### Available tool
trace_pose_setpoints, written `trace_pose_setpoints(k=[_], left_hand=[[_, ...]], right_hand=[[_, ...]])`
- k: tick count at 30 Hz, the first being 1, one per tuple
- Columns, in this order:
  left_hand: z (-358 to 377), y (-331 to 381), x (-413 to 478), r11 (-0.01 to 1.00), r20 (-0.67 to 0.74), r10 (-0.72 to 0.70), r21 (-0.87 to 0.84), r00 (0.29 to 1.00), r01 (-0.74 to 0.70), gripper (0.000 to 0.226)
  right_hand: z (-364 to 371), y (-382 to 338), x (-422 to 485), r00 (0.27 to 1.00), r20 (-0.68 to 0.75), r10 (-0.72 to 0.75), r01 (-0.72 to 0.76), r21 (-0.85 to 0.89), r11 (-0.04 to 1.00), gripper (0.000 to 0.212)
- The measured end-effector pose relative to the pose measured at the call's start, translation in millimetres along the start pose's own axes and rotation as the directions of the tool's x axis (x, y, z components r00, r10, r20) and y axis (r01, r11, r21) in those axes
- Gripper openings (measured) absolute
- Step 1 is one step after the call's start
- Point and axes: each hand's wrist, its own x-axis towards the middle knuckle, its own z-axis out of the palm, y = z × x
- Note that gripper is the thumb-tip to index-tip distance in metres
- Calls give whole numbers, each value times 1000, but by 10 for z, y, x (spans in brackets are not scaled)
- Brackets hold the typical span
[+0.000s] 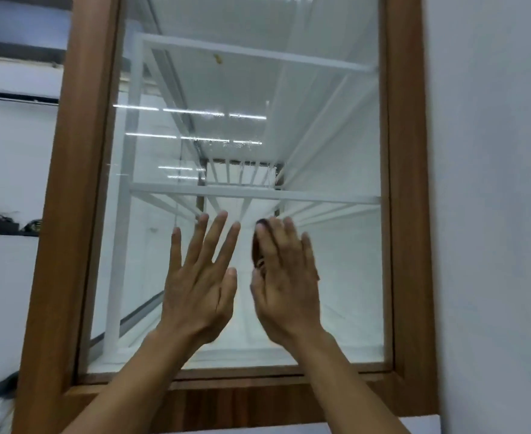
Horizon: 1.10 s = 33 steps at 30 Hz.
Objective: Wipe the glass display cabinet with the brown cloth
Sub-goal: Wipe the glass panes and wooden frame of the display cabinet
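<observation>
A glass display cabinet with a brown wooden frame (79,189) fills the view, its pane (251,114) reflecting ceiling lights. White metal shelf racks (254,194) show behind the glass. My left hand (200,283) lies flat on the lower pane with fingers spread, holding nothing. My right hand (286,277) presses flat beside it, fingers together, over the brown cloth (257,245). Only a dark edge of the cloth shows at the hand's left side; the rest is hidden under the palm.
A white wall (492,183) stands right next to the cabinet's right side. To the left are a white wall with an air conditioner (16,98) and a dark shelf with cables (4,223). A wooden bottom rail (257,402) runs below the pane.
</observation>
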Motion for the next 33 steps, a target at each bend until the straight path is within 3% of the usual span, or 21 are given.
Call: trace_pose_setpoints(k=[2, 3, 4, 6, 7, 8, 9, 10, 12, 13, 15, 16, 17, 18, 21, 23, 25, 28, 29, 31, 33], left_hand=[[-37, -48, 225, 999, -28, -40, -14, 999, 39, 64], [-50, -71, 303, 1000, -37, -23, -7, 999, 23, 64], [-53, -98, 351, 1000, -41, 7, 4, 999, -7, 64], [-52, -142, 433, 998, -35, 64, 27, 997, -63, 64], [-52, -154, 501, 996, -40, 75, 50, 996, -73, 64], [-57, -165, 587, 995, -50, 75, 76, 996, -72, 64], [-72, -182, 696, 994, -59, 68, 93, 996, -62, 64], [-99, -200, 823, 994, -70, 53, 100, 996, -46, 65], [-173, -250, 1120, 994, -88, 42, 107, 995, -32, 65], [-209, -281, 1294, 993, -89, 45, 112, 995, -35, 66], [-294, -343, 1679, 993, -84, 45, 116, 995, -36, 66], [-343, -368, 1891, 993, -86, 45, 113, 995, -35, 65], [-395, -384, 2115, 993, -90, 45, 110, 995, -35, 65], [-448, -396, 2345, 993, -92, 43, 109, 995, -33, 65], [-618, -468, 2970, 991, -100, 7, 133, 995, 6, 65], [-735, -549, 3291, 991, -100, -14, 128, 995, 27, 66], [-841, -653, 3514, 993, -93, -39, 105, 995, 49, 65], [-1000, -726, 3872, 994, -90, -33, 99, 995, 42, 65], [-1045, -732, 3990, 995, -100, -24, 99, 995, 34, 65], [-1115, -780, 4178, 996, -131, -26, 80, 991, 37, 64], [-1182, -852, 4250, 999, -142, -18, 45, 990, 24, 62]], right_hand=[[36, -23, -93, 936, 151, -317, 320, 8, 947, 68], [-19, 162, -60, 924, 148, -351, 356, -9, 934, 68], [-87, 378, 12, 949, 106, -297, 303, -38, 952, 69], [-247, 770, 320, 996, -47, 70, -71, -22, 997, 69], [-326, 866, 519, 963, -105, 249, -250, 13, 968, 69], [-358, 838, 677, 940, -113, 323, -322, 28, 946, 68], [-341, 724, 774, 959, -86, 269, -269, 14, 963, 68], [-289, 596, 795, 993, -26, 112, -113, -14, 994, 69], [-223, 494, 726, 974, 123, -189, 196, -50, 979, 70], [-269, 593, 788, 973, 120, -195, 204, -66, 977, 70], [-420, 909, 1209, 997, -16, 80, -81, -57, 995, 70], [-488, 1023, 1525, 960, -93, 265, -269, -32, 963, 70], [-528, 1027, 1838, 921, -130, 367, -372, -16, 928, 70], [-510, 944, 2081, 920, -138, 366, -372, -16, 928, 71], [-282, 499, 2304, 999, 33, -35, 36, -32, 999, 74], [-317, 533, 2340, 966, 144, -214, 221, -37, 974, 74], [-455, 857, 2709, 992, 81, -102, 106, -57, 993, 73], [-635, 1130, 3700, 961, -56, 269, -271, -27, 962, 71], [-620, 1038, 3937, 966, -59, 251, -253, -38, 967, 71], [-481, 723, 4115, 999, 27, 18, -17, -24, 1000, 71], [-374, 504, 4069, 979, 110, -170, 170, 3, 985, 69]])
